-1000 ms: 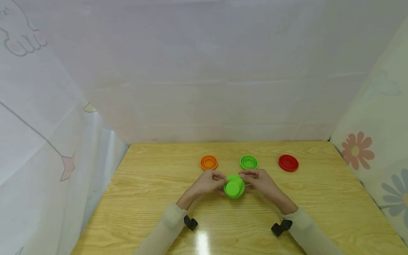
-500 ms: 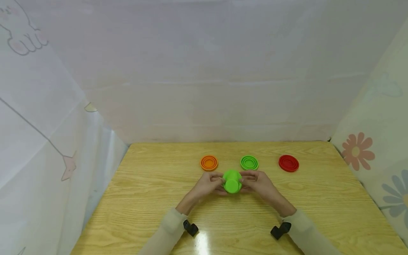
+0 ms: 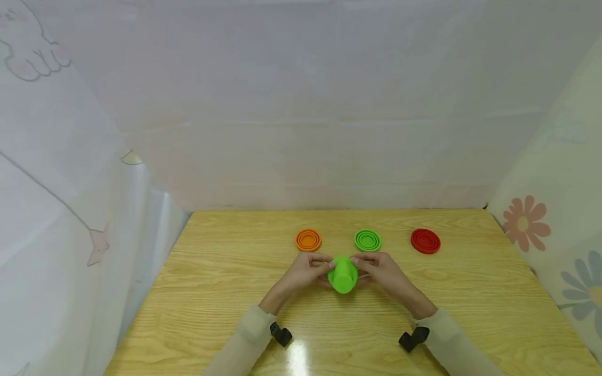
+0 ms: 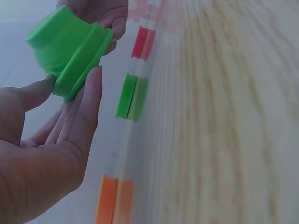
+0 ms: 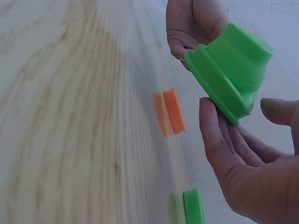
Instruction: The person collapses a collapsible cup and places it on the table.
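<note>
Raised above the table, a bright green collapsible silicone cup (image 3: 343,274) is held between both hands, its narrow base popped out toward me. My left hand (image 3: 304,272) pinches the wide rim from the left, thumb on one side and fingers beneath, as the left wrist view shows on the cup (image 4: 70,51). From the other side my right hand (image 3: 382,269) holds the rim; in the right wrist view its fingers lie under the cup (image 5: 233,70) and the thumb tip (image 5: 271,106) looks slightly apart from it. The cup's opening faces away and its inside is hidden.
Along the far part of the wooden table (image 3: 211,292) lie three flattened collapsible cups: orange (image 3: 308,240) at left, green (image 3: 368,240) in the middle, red (image 3: 425,241) at right. The green one sits just beyond my hands. Pale curtains surround the table's back and sides.
The green cup first tilted upward, then tipped back down toward me, its base now pointing lower. My hands have shifted their grip slightly on the rim. The three flat cups have stayed put.
</note>
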Available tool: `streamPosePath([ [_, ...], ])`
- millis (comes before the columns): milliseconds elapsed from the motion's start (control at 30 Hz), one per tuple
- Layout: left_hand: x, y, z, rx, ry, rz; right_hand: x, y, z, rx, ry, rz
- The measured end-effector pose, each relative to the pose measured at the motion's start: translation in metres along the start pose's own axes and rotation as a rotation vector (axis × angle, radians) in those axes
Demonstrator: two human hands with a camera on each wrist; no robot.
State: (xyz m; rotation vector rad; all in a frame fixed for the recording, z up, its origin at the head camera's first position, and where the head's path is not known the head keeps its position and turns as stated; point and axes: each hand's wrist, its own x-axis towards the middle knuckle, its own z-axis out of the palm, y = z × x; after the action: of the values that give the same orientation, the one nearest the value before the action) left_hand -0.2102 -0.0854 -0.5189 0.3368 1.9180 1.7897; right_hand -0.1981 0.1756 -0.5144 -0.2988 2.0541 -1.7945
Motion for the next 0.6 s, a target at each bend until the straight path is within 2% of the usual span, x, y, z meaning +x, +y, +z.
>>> streamPosePath([
  [300, -0.0003, -0.0013, 0.0045, -0.004, 0.017, -0.017, 0.0055, -0.0011, 0.0068, -0.036, 0.020, 0.011],
  [500, 0.0002, 0.0008, 0.0065, 0.005, 0.054, -0.040, 0.0065, -0.0033, 0.0084, -0.046, -0.004, 0.005],
  [600, 0.0013, 0.0007, 0.0062, 0.018, 0.053, -0.042, 0.0070, -0.0030, 0.0088, -0.079, -0.006, -0.005],
])
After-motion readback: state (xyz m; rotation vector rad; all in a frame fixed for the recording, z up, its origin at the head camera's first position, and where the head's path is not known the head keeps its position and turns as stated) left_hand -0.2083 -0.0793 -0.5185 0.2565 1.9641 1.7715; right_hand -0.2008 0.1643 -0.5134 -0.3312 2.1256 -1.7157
